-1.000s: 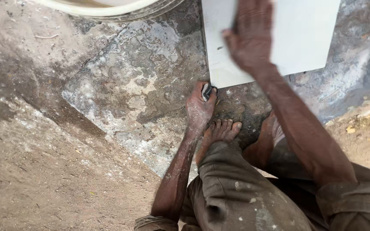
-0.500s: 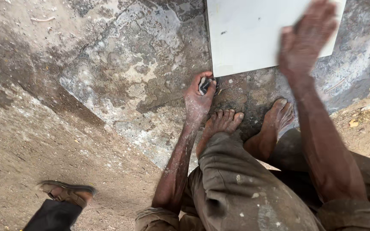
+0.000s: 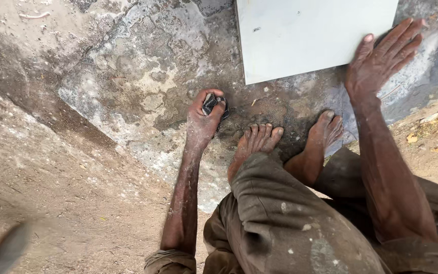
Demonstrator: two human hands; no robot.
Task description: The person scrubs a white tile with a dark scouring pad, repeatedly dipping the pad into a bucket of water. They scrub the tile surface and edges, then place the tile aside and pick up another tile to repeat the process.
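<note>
- The fingers [image 3: 210, 97] of the left hand [image 3: 202, 121] are curled tightly around a small dark pad [image 3: 214, 104], perhaps a scrubbing pad or folded cloth; the view is too small to tell which.
- That clenched hand presses the pad down on the wet, dark concrete floor [image 3: 128, 71], just in front of the person's bare left foot [image 3: 257, 142].
- The right hand [image 3: 381, 58] lies flat with its fingers spread and loose, gripping nothing.
- Its palm rests on the floor at the lower right corner of a white tile [image 3: 305, 33], and the fingertips reach over the tile's right edge, touching it.
- The white tile lies flat on the floor at the top of the view, well apart from the left hand and the pad.
- The bare right foot [image 3: 325, 134] stands between the two arms, just below the tile's near edge.
- The person squats, knees bent, in mud-spattered olive-brown trousers [image 3: 290, 223].
- The floor is patchy grey and wet around the feet, and turns to dry, sandy brown ground [image 3: 41, 203] on the left.
- A blurred dark shape [image 3: 1, 248] sits in the bottom left corner.
</note>
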